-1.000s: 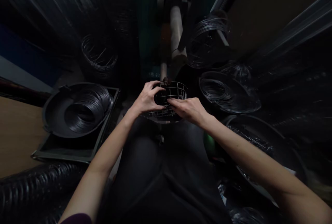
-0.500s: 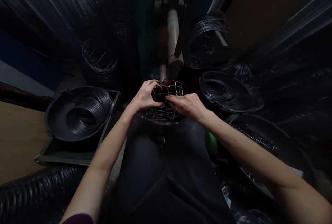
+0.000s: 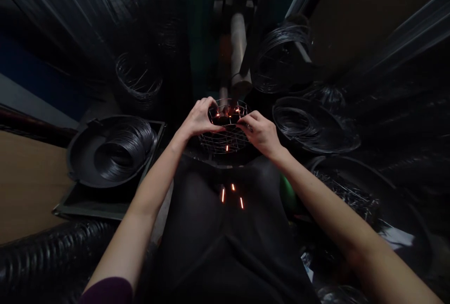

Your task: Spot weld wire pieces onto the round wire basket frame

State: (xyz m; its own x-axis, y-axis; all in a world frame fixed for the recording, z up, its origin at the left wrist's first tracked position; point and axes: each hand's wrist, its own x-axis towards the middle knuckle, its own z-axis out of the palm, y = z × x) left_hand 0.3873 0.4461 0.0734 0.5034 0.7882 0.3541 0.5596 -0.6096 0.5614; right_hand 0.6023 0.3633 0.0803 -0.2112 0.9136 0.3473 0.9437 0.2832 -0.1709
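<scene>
A round wire basket [image 3: 222,143] is held in front of me, under the electrodes of a spot welder [image 3: 239,43]. My left hand [image 3: 201,117] grips its left side, thumb along the near edge and fingers curled over the far part. On the right, my right hand [image 3: 260,131] pinches the rim between thumb and fingers; whether a loose wire is also in that pinch is hidden. Orange sparks glow inside the basket by the lower electrode [image 3: 223,95], and several streak down over the dark apron [image 3: 225,229] on my lap.
At left, a black basin [image 3: 82,161] with coiled wire rings [image 3: 123,154] rests on a metal-edged stand [image 3: 91,210]. Wire rings [image 3: 295,123] lie in a basin at right, above another basin of short metal pieces [image 3: 346,193]. More wire hoops [image 3: 138,76] stand behind. A black ribbed hose [image 3: 52,257] is lower left.
Both hands and the basket have risen slightly, and my right hand has shifted right along the rim with its fingers more bent. Sparks have grown brighter and now fall over the apron.
</scene>
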